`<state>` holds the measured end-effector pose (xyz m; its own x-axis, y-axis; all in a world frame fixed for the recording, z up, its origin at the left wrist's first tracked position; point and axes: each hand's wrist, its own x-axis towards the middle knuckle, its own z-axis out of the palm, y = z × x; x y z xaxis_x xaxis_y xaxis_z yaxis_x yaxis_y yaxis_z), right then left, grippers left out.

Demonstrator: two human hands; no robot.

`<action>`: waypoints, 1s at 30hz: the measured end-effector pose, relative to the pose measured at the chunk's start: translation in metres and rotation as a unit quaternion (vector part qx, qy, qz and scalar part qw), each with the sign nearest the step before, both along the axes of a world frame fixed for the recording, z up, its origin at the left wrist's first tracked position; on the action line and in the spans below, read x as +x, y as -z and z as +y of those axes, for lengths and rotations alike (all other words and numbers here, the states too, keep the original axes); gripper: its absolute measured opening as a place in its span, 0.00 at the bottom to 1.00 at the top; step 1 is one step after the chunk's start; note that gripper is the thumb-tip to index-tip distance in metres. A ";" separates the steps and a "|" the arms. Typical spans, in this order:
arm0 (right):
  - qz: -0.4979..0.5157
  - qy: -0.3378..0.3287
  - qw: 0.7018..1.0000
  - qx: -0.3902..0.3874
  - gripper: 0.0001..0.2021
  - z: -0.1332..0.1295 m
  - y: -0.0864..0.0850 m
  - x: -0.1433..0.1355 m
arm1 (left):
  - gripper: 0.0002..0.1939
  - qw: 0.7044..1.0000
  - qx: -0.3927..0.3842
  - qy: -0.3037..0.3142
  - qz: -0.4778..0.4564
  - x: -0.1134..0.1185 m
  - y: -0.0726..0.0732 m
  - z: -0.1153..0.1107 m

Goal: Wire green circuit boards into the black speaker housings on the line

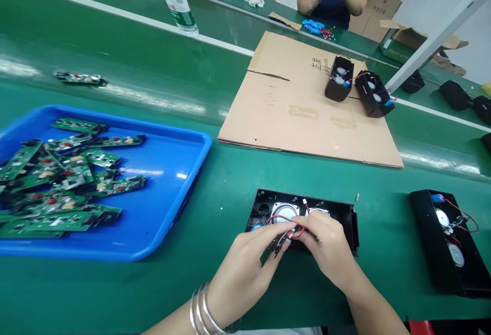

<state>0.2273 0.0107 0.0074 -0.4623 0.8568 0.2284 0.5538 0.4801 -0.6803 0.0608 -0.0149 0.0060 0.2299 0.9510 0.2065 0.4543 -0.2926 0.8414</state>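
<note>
Black casing is lying beneath the left hand, which is pinching a small circuit board, and the right hand, which is holding red wire. Dark characters are marking the cardboard; a bottle is showing a green-and-white label, print unreadable.

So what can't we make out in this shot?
Head view, all:
Held board: mostly covered by the left grip.
Red wire: whether it joins that board is finger-covered and too small to tell.
Second speaker: largely behind the right grip.
Blue tray: left side cut off by the frame.
Piled boards: overlapping, no count.
Co-worker: head cut off by the top edge.
</note>
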 end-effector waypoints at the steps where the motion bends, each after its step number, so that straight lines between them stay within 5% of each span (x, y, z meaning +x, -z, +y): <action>1: 0.007 0.003 1.000 -0.003 0.14 -0.001 0.000 0.000 | 0.12 1.000 -0.005 -0.006 0.001 0.000 -0.001 0.000; 9: 0.090 0.168 0.981 -0.040 0.07 0.002 0.000 -0.001 | 0.09 0.996 -0.030 -0.070 0.034 0.000 -0.004 -0.005; 17: 0.037 0.063 0.997 0.024 0.08 -0.008 0.002 0.007 | 0.11 0.984 0.073 -0.134 0.095 0.007 0.012 -0.005; 30: -0.025 0.015 1.000 0.006 0.12 -0.010 0.005 0.004 | 0.11 0.994 0.049 -0.061 0.073 0.004 0.008 -0.005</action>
